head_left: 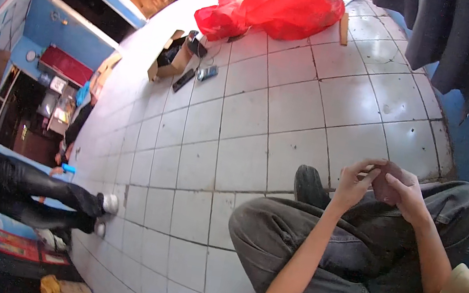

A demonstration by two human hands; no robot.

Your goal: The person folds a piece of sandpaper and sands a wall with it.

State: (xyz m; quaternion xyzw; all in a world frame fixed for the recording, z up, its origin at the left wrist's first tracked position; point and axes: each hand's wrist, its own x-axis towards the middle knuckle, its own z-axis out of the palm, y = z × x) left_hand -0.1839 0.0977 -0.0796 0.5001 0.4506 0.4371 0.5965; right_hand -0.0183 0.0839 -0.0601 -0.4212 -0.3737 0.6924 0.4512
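A small, flat, reddish-brown piece point(386, 187) is held up over my crossed legs, and its exact kind is unclear. My right hand point(408, 195) is closed around its right side, thumb across the face. From the other side my left hand point(357, 184) reaches it, with thumb and bent fingers at its upper left edge. Beneath both hands are my dark grey trousers point(276, 229). A dark shoe point(310, 186) sticks out beside my left wrist.
White floor tiles point(192, 170) stretch ahead and left. Farther off are a red plastic bag point(300, 7), an open cardboard box point(168, 59) and a dark handheld device point(183, 80). A person in black point(52, 183) stands at left. A grey curtain point(453, 47) hangs at upper right.
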